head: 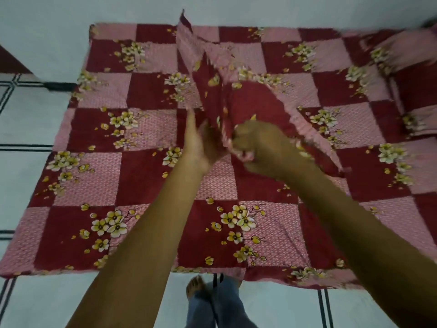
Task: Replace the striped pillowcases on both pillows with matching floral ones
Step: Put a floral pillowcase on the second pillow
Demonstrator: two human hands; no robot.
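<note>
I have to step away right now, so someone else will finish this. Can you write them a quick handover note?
Right hand: closed on a bunched edge of the floral pillowcase, held up over the bed.
Left hand: open, fingers spread against the same cloth; no firm grip visible.
At the bed's right edge lies floral-covered bulk, possibly a pillow; too blurred to tell.
Done: cannot tell; no striped case in view.
Left: find the held case's opening, then fit it on a pillow.

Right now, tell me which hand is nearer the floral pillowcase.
Right. The right hand is gripping the floral pillowcase; the left hand is open beside its lower edge.
</note>
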